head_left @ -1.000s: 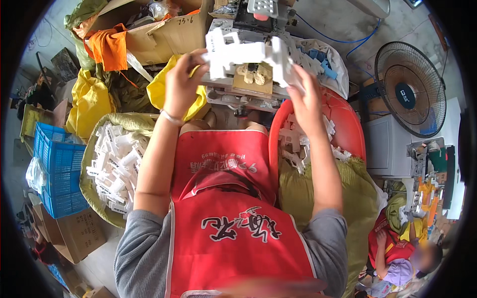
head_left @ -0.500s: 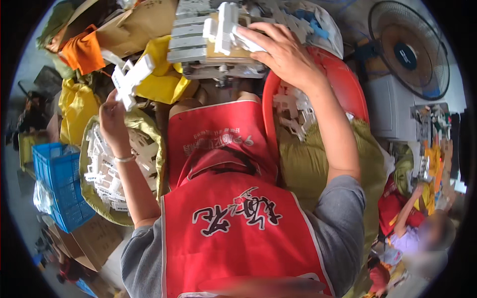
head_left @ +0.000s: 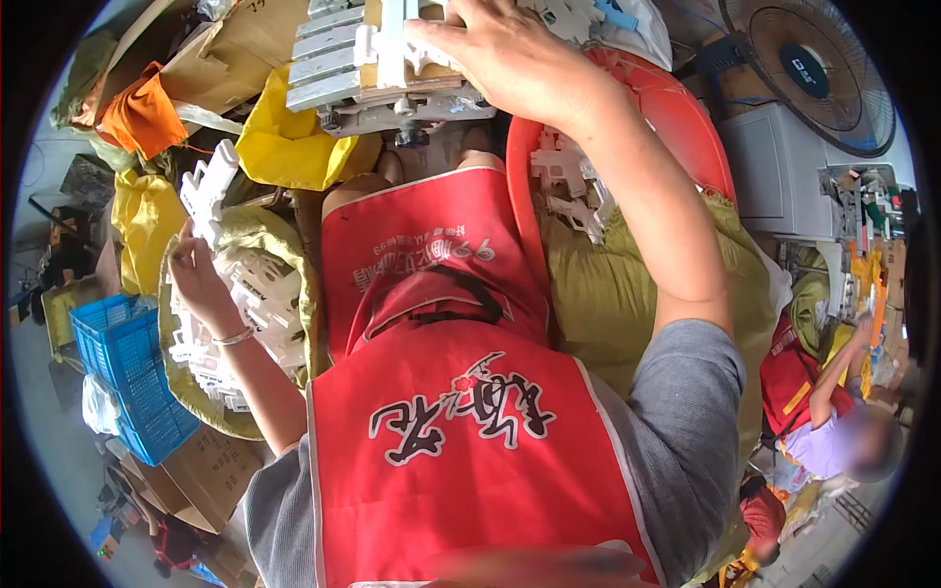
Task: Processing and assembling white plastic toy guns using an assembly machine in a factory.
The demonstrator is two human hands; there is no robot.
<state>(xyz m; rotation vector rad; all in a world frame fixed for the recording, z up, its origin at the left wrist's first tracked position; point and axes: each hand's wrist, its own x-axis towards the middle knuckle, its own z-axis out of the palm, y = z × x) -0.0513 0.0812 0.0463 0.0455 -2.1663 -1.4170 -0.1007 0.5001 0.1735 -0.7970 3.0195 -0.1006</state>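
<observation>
At the left, my left hand [head_left: 201, 279] pinches the lower end of a white plastic part [head_left: 208, 191], which has a blocky outline with cut-outs. This hand is over an olive woven sack [head_left: 263, 227] heaped with similar white parts [head_left: 260, 294]. My right hand [head_left: 520, 59] reaches to the top of the view, its fingers on another white plastic part [head_left: 392, 44]. That part stands on a brownish board on the machine with grey metal slats [head_left: 323, 73]. The picture's upper edge cuts off part of the right hand's grip.
Right of my red apron [head_left: 451, 392], a red tub [head_left: 676, 118] holds more white parts [head_left: 569, 176], with an olive sack [head_left: 608, 294] against it. A blue crate [head_left: 137, 392] and yellow bag [head_left: 294, 137] are left. A fan [head_left: 809, 73] stands far right; another person [head_left: 823, 431] sits lower right.
My left hand has moved lower and a little left with its white part, towards the sack. My right hand has brought the other part down upright on the machine. The whole view has shifted slightly.
</observation>
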